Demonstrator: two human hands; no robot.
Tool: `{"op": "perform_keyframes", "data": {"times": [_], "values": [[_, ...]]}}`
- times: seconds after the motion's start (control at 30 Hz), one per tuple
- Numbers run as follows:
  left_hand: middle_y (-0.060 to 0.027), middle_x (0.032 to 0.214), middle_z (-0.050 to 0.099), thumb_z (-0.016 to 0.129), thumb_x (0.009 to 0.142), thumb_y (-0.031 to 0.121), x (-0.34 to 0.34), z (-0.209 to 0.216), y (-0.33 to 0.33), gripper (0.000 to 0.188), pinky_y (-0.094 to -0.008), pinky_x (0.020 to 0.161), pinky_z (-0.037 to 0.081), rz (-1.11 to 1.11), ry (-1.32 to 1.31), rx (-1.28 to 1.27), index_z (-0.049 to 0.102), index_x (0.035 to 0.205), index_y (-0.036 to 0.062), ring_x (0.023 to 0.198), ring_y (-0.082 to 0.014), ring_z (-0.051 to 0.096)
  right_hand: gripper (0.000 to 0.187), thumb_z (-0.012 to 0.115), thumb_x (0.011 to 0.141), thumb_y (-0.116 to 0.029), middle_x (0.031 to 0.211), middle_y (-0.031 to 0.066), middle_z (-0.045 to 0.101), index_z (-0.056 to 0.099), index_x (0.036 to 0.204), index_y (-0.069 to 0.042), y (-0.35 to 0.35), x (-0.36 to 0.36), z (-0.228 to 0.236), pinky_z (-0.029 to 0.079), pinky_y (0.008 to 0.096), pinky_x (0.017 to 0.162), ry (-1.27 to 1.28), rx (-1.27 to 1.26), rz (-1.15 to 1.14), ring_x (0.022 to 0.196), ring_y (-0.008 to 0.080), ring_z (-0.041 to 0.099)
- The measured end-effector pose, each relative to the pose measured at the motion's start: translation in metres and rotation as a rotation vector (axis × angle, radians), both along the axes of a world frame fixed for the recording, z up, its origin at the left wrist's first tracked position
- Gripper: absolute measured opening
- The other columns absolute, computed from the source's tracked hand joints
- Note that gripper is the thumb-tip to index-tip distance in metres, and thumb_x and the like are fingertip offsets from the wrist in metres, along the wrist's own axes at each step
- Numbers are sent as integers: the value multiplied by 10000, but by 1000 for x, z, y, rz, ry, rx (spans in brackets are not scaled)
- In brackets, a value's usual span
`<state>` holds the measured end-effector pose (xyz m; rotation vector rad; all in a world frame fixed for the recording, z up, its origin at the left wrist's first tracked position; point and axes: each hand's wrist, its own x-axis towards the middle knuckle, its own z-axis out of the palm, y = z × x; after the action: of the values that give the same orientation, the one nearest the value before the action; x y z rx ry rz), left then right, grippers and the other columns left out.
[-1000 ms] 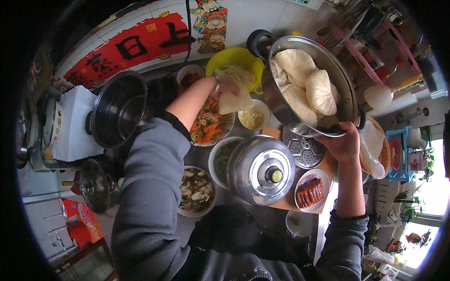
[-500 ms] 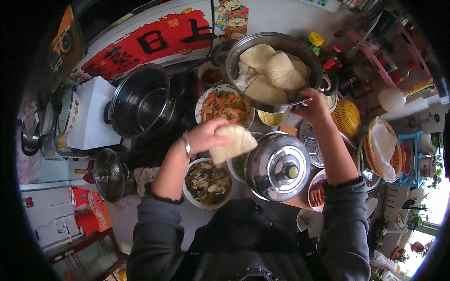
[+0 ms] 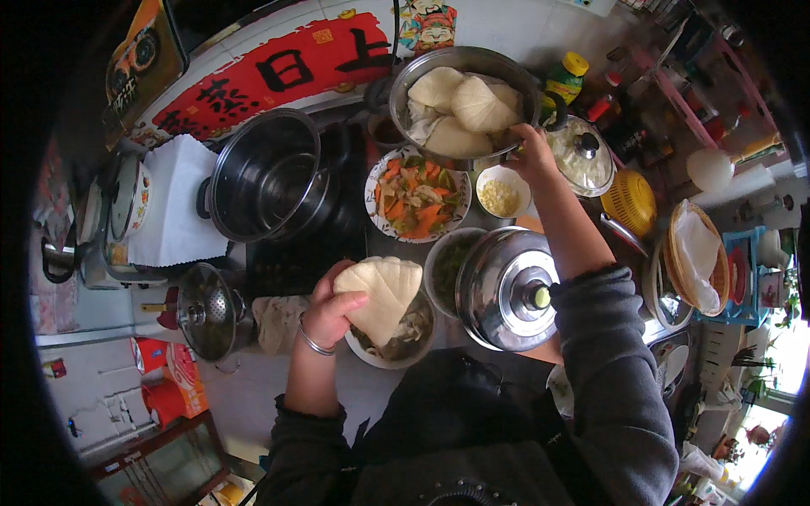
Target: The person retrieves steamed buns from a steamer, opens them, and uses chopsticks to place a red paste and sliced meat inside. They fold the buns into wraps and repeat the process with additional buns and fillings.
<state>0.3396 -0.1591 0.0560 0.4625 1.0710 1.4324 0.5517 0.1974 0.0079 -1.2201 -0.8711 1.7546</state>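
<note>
My left hand (image 3: 331, 308) is closed on a pale folded steamed bun (image 3: 384, 291) with scored lines. The bun is held above a white bowl (image 3: 395, 364) of dark and pale cooked pieces, hiding part of it. Farther off, my right hand (image 3: 533, 156) grips the near right edge of a steel steamer pot (image 3: 499, 64); my fingers hide just what they hold there. Several more folded buns (image 3: 485, 105) lie in the steamer on a whitish cloth.
Below the steamer stand a patterned plate (image 3: 369, 192) of carrots and vegetables and a small bowl (image 3: 526, 196) of yellowish bits. A domed steel lid (image 3: 498, 295) sits right of centre. At left stand a deep steel pot (image 3: 257, 181) and a perforated steel lid (image 3: 196, 310); a basket (image 3: 722, 270) is far right.
My left hand has brought the bun down toward me, from beside the carrot plate to above the bowl. The steamer and my right hand have shifted left. The view has shifted slightly.
</note>
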Motion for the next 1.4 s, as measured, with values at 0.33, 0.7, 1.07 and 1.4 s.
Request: {"op": "perform_keyframes", "data": {"times": [0.33, 0.7, 1.07, 1.4], "values": [[-113, 1122, 559, 568, 727, 54, 8, 6, 7, 448, -364, 932, 429, 148, -97, 40, 484, 1162, -15, 1058, -225, 538, 298, 623, 792, -205, 909, 59, 543, 496, 1051, -125, 11, -8, -14, 512, 474, 678, -38, -99, 90, 763, 207, 538], [-116, 1160, 548, 576, 738, 61, 11, 2, 14, 488, -372, 944, 422, 195, -165, 19, 469, 1209, -9, 1089, -240, 527, 765, 757, 685, -391, 1234, 218, 343, 372, 1275, -93, -4, 4, 17, 504, 468, 809, -87, -217, 63, 922, 372, 536], [-112, 1196, 542, 546, 797, 110, 12, -5, 16, 476, -398, 946, 429, 159, -217, 47, 447, 1251, 6, 1106, -252, 532, 305, 621, 861, -285, 897, 148, 614, 557, 1033, -41, -27, 10, -29, 549, 319, 710, -99, -166, -65, 802, 240, 617], [-113, 1204, 535, 550, 803, 112, 10, -9, 0, 472, -408, 951, 423, 228, -230, 38, 446, 1254, 20, 1121, -262, 517, 380, 630, 838, -347, 781, 138, 610, 553, 971, 1, -47, 15, -27, 555, 344, 636, -79, -174, -162, 709, 266, 636]]}}
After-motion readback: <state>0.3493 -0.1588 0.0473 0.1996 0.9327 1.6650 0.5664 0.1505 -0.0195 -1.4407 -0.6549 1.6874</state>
